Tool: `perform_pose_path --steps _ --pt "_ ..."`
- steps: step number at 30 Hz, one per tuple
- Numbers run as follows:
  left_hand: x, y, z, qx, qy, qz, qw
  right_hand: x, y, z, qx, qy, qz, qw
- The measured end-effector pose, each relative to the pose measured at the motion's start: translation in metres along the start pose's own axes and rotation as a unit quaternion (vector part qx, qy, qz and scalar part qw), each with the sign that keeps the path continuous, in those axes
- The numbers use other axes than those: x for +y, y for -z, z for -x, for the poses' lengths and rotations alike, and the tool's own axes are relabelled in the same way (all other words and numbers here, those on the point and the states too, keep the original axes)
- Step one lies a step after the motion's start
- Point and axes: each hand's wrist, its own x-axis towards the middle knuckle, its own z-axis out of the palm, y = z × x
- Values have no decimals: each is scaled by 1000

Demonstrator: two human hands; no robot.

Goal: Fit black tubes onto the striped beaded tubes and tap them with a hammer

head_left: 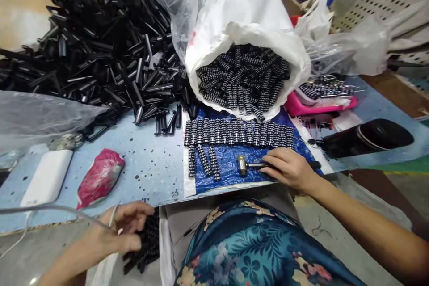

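Note:
My right hand [290,167] is closed round the dark handle of a small hammer [241,165], whose metal head rests on a blue woven sheet [231,178]. Just beyond the hammer stretches a row of black cylindrical pieces with white-dotted surfaces [237,132], set side by side. Nearer to me, a few more of these dotted pieces [214,163] lie on the sheet's left part. My left hand [129,228] hangs below the table edge with thumb and fingers apart, holding nothing visible. Beneath it is an open bag with black dotted pieces [150,241] inside.
A white sack [248,4] spills dotted pieces toward the row. Black plastic tubes [110,49] are heaped at the left back. A red wrapped bundle [100,174] and white power bank [48,176] lie left; a pink tray [321,103] and black bottle [368,138] are right.

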Motion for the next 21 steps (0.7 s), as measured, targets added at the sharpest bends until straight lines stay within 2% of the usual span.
perform_pose_path --steps 2,3,4,6,8,10,12,13,15,16,17,19,21 --pt "21 -18 -17 -20 -2 7 1000 3 0 -33 32 -10 -24 999" --pt "33 -28 -26 -6 -10 0 1000 5 -2 -53 23 -15 -33 999" --pt "46 -38 -34 16 -21 -3 1000 8 -5 -72 2 -29 -38 999" --pt "65 -54 -48 45 -42 -2 998 17 -12 -104 -87 -63 -31 994" --pt "77 -62 -61 66 -62 5 996 28 -22 -123 -159 -82 -27 984" --pt "83 -60 -79 100 -78 -1 992 38 -30 -131 -197 -76 -32 977" --pt "89 -48 -107 171 -95 -39 980 45 -37 -133 -207 -59 -41 976" --pt "92 -41 -124 221 -105 -79 966 47 -39 -133 -205 -49 -45 976" --pt "100 -25 -160 313 -105 -219 918 49 -40 -131 -194 -36 -54 979" --pt "104 -19 -177 327 -96 -291 894 49 -40 -130 -185 -32 -59 980" --pt "109 -16 -193 322 -90 -329 883 49 -39 -129 -175 -32 -63 982" --pt "115 -14 -218 288 -85 -375 877 47 -37 -127 -149 -36 -72 986" --pt "119 -18 -231 257 -89 -391 879 46 -33 -125 -117 -36 -91 988"
